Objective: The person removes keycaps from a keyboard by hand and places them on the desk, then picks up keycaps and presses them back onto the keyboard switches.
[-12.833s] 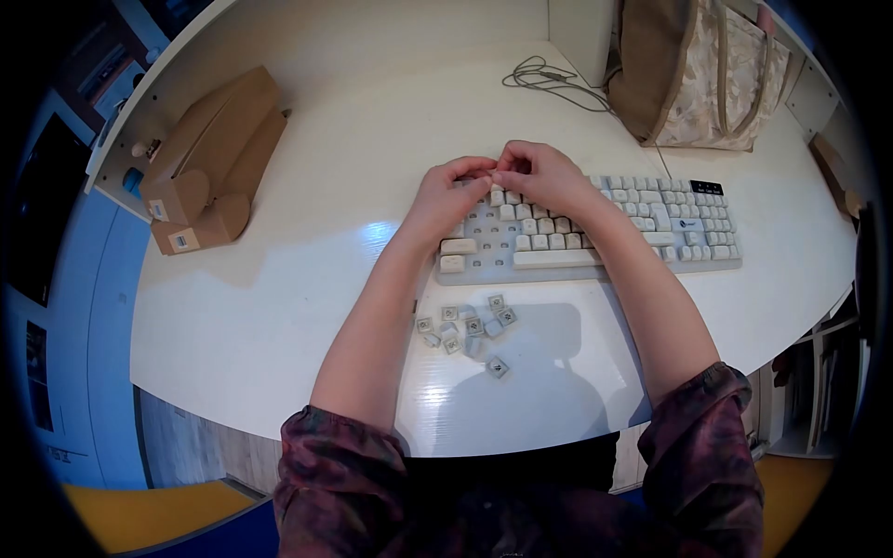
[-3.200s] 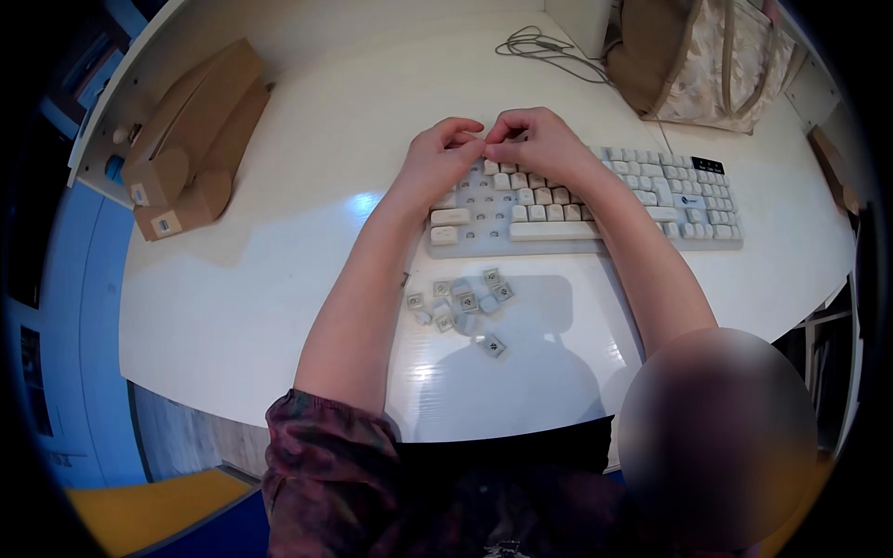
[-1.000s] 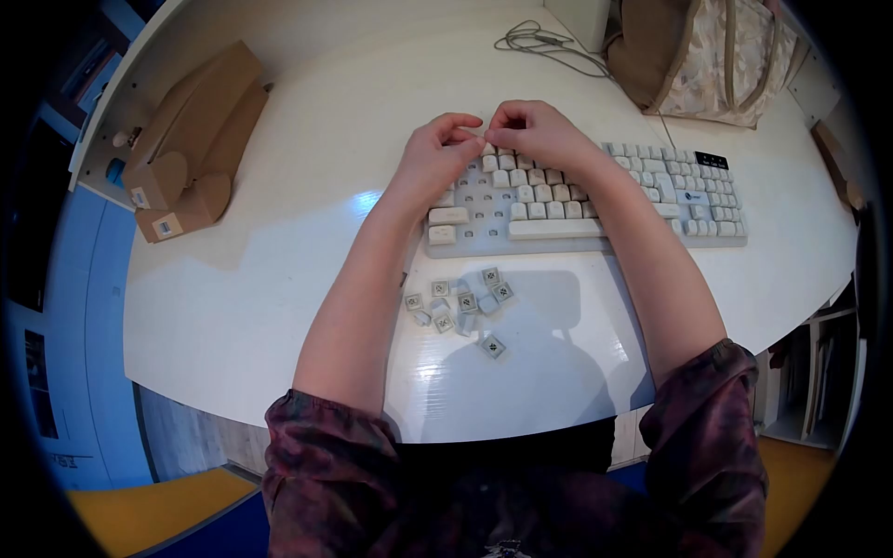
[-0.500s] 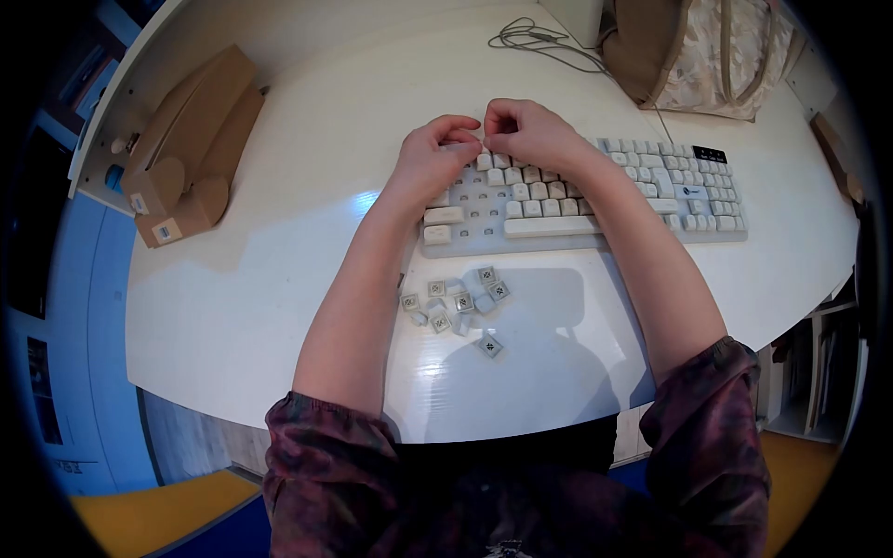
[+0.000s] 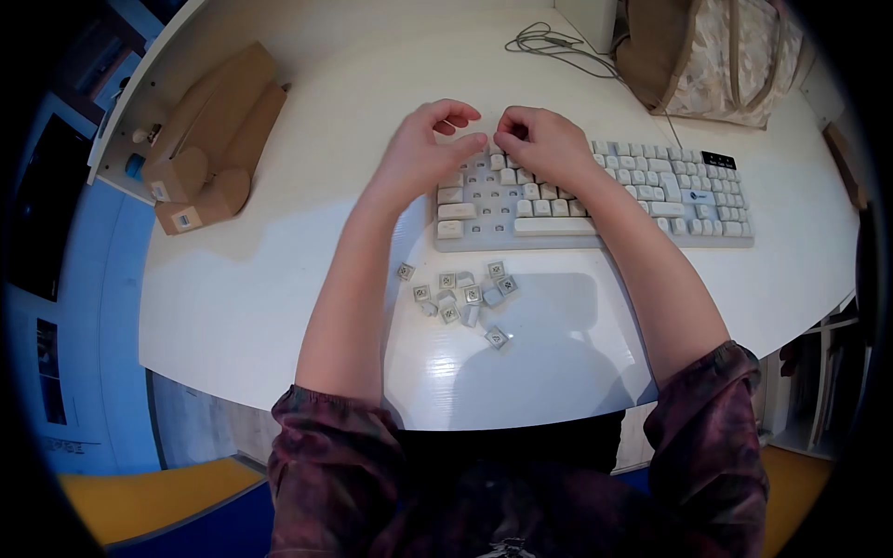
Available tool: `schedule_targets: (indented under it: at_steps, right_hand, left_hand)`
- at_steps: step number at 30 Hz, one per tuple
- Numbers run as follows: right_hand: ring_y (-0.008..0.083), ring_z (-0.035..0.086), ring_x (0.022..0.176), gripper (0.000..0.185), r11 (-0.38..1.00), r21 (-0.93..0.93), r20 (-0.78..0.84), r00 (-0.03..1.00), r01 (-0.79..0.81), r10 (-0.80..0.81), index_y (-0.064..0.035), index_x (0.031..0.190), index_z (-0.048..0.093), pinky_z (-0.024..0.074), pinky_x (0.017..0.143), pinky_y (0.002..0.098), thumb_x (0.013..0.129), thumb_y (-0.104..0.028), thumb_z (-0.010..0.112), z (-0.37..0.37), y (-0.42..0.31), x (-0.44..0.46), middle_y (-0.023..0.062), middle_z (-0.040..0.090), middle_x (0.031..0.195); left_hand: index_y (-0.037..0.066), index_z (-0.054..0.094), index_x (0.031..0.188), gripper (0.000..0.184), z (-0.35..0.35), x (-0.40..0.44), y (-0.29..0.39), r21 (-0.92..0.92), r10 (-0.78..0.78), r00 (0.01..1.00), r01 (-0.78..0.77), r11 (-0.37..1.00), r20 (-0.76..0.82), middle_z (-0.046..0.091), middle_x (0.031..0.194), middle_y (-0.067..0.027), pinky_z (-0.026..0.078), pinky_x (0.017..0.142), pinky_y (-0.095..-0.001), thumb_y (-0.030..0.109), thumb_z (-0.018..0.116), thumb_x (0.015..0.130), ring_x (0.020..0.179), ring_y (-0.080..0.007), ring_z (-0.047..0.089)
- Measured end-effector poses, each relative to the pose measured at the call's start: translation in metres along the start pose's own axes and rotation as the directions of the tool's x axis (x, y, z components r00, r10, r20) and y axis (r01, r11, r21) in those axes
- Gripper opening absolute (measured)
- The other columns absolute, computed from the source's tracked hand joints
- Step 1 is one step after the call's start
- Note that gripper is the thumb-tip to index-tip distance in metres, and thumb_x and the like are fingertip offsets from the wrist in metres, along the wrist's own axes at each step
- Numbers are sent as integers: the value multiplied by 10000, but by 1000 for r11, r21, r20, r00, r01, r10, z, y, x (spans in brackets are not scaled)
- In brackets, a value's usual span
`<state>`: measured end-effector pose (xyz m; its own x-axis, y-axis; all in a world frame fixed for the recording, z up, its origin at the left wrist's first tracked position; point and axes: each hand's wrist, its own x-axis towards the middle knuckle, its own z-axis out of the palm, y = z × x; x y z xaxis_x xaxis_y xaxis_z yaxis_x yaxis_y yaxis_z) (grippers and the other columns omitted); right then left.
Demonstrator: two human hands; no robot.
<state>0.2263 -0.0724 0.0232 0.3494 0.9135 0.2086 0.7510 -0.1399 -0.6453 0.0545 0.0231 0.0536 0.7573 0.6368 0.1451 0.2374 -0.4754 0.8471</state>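
A white keyboard [image 5: 595,243] lies on the table, its left part showing bare switches where keycaps are off. Over its upper left edge my left hand [image 5: 419,149] is open, thumb apart from the curled fingers, with nothing visible between them. Just right of it, my right hand [image 5: 549,144] is closed in a pinch above the keyboard's upper rows; whatever its fingertips hold is hidden. Several loose keycaps [image 5: 472,295] lie in a group below the keyboard, many with their undersides up. One keycap [image 5: 406,272] sits apart at the group's left, near my left forearm.
Cardboard packaging [image 5: 219,139] stands on the left of the white table [image 5: 242,307]. A coiled cable [image 5: 549,42] lies at the back, beside a beige and brown bag [image 5: 716,65]. Shelves [image 5: 809,381] are below the table's right side.
My hands have moved slightly apart, and the left thumb and fingers have spread. Another loose keycap now shows near my left forearm. The whole view has shifted a little.
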Motion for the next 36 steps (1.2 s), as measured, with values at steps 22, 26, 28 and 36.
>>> schedule_targets:
  at_steps: [22,26,28,36]
  right_hand:
    - [277,669,832,210,1000,-5,-24,1000,15,-15,-106,897,696,520,741,402,858,-293,608,-1,-4,0,71,706,833]
    - [281,669,830,220,1000,12,-36,999,27,-27,-101,899,704,521,741,407,853,-294,610,0,-2,0,79,707,830]
    - [290,666,833,216,999,41,-53,998,33,-30,-95,902,707,522,752,405,855,-282,611,-1,-3,0,81,707,851]
    - [199,650,802,170,874,332,-273,923,354,-270,-61,931,691,504,728,325,876,-221,671,0,-14,4,53,698,912]
  left_hand:
    - [138,744,941,221,16,-79,56,545,-42,853,-294,785,521,696,889,-6,505,668,-325,177,720,725,734,-184,670]
    - [111,731,950,219,12,-69,56,481,-6,852,-290,827,524,684,837,-15,494,649,-286,154,727,735,684,-153,646]
    - [86,723,955,201,-1,-57,60,378,-24,878,-180,908,477,677,800,-4,480,636,-251,115,730,756,655,-114,622]
    - [11,676,1060,222,-23,-26,3,-263,90,996,-88,961,-2,668,873,4,480,696,-222,1,700,840,730,-53,579]
